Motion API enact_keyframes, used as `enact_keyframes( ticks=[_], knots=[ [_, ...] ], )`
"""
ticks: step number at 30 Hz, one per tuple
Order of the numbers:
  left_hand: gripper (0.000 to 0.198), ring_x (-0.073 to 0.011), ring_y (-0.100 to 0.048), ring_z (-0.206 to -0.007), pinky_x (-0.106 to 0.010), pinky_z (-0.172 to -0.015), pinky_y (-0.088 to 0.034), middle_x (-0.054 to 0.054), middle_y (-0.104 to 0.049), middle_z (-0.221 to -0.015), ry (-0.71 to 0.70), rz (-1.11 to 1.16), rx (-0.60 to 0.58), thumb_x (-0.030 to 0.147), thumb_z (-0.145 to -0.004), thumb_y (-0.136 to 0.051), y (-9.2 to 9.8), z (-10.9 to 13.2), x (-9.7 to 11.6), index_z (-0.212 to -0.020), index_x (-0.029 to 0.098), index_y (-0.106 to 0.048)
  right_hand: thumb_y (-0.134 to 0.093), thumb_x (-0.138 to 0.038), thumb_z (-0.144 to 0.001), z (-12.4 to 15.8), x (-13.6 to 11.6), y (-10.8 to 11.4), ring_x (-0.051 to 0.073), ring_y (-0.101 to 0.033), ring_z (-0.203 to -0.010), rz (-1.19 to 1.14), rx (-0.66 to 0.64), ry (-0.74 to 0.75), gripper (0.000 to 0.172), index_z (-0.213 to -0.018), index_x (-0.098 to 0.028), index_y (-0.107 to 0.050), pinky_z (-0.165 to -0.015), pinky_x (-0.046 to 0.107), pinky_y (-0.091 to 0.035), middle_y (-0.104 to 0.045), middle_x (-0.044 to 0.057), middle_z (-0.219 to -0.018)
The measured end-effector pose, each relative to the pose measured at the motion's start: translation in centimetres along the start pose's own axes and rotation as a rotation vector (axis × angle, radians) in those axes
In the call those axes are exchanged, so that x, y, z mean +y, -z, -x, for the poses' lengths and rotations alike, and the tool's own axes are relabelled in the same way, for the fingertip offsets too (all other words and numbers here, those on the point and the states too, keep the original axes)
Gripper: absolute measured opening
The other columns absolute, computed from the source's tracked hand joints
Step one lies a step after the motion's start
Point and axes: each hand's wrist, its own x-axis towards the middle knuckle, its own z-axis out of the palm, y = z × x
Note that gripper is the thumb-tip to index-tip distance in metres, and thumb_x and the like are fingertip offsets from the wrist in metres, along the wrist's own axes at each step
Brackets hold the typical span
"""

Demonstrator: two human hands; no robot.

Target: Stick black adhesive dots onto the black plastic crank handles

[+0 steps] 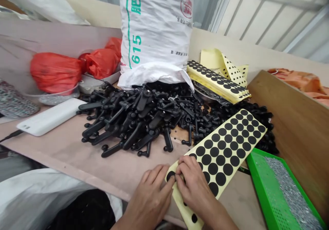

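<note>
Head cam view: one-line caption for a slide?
Left hand and right hand hold a yellow-backed sheet of black round stickers beside a heap of black plastic parts.

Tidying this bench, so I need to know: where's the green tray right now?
In the head view, the green tray lies at the lower right, just right of the sheet of black round stickers and below the heap of black plastic parts.

Beige wall [226, 41] below a white metal window grille [267, 14]
</note>
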Motion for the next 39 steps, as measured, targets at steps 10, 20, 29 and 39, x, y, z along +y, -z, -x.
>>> enact_keyframes(
  ticks=[10,20,29,39],
  knots=[
    [0.029,-0.0289,-0.056,-0.1,-0.042,-0.078,-0.049,-0.014,-0.062,-0.113,0.002,0.095,0.054,0.01,-0.083,-0.042,0.0,0.0,-0.3,-0.101,0.018,-0.063,-0.049,0.0,-0.074,0.2,-0.4,0.4,0.019,-0.05,-0.079,-0.177,-0.027,-0.03,0.021,-0.068,-0.019,-0.045,-0.072,0.033,-0.039,-0.056,0.002,-0.076],
    [0.033,-0.0194,-0.064,-0.095,-0.025,-0.081,-0.052,-0.009,-0.065,-0.111,0.417,0.403,-0.01,0.027,-0.092,-0.04,0.5,-1.1,-3.5,-0.122,0.021,-0.051,-0.053,0.001,-0.062,0.5,1.3,1.3,0.029,-0.045,-0.123,-0.534,-0.243,-0.208,0.021,-0.064,-0.021,-0.053,-0.097,0.042,-0.036,-0.07,0.005,-0.103],
    [0.045,-0.0368,-0.066,-0.083,-0.046,-0.069,-0.049,-0.019,-0.065,-0.099,0.523,-0.038,-0.475,0.016,-0.085,-0.039,0.7,-11.7,-3.1,-0.13,0.014,-0.047,-0.062,-0.016,-0.065,1.4,3.5,1.7,0.031,-0.054,-0.11,-0.939,0.022,-0.337,0.007,-0.061,-0.02,-0.059,-0.094,0.043,-0.036,-0.07,0.011,-0.097],
    [0.064,-0.0159,-0.052,-0.059,-0.025,-0.054,-0.041,0.001,-0.056,-0.069,0.771,1.289,-0.385,0.034,-0.073,-0.054,1.0,-7.3,-2.3,-0.131,0.015,-0.037,-0.071,-0.027,-0.069,1.1,3.4,4.6,0.029,-0.05,-0.111,-1.464,0.264,-0.495,0.015,-0.063,-0.018,-0.06,-0.095,0.04,-0.034,-0.058,0.01,-0.119]
  ],
)
